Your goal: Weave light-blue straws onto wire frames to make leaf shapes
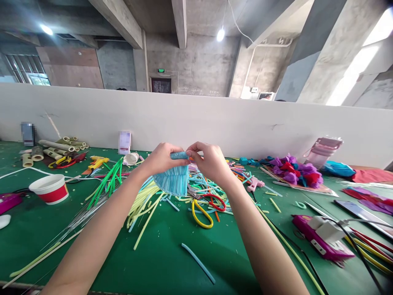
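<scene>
My left hand and my right hand are raised together over the green table. Both pinch the top edge of a light blue pleated crepe paper piece, which hangs down between them in gathered folds. The fingers of both hands are closed on that upper edge. Below the paper lies a heap of coloured straws and sticks, with red-handled and yellow-handled scissors among them.
A red and white paper cup stands at the left. Paper tubes and a yellow glue gun lie at the back left. Purple and red paper flowers, a pink bottle and a pink power strip sit right. A white partition wall runs behind.
</scene>
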Demonstrator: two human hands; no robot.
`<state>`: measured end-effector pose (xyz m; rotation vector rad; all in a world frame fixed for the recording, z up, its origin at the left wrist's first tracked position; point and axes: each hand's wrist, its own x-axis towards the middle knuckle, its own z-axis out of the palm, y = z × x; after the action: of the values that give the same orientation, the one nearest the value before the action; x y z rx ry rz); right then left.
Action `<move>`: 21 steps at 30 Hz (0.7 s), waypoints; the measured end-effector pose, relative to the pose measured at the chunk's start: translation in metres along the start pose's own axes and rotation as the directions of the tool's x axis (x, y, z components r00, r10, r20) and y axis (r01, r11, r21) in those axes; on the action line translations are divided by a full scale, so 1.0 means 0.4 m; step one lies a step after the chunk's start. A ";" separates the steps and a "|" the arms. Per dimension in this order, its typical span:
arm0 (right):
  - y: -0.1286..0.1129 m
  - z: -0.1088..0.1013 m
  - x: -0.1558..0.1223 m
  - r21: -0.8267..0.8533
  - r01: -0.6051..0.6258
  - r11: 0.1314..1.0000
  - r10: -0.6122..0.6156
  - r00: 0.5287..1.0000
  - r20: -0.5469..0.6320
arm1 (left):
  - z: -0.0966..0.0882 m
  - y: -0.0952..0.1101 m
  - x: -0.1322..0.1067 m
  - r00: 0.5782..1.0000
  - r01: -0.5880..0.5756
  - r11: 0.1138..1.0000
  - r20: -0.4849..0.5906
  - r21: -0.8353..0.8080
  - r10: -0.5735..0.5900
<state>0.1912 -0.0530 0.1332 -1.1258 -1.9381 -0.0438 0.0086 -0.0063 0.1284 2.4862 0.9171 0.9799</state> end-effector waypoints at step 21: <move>0.034 0.003 0.000 0.220 0.010 0.975 -0.022 0.998 0.053 | -0.027 -0.014 -0.008 0.960 0.257 0.844 0.224 -0.470 -0.167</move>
<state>0.2001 -0.0446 0.1275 -0.9731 -1.9468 0.1904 -0.0035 -0.0038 0.1318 1.9508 0.7492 0.7862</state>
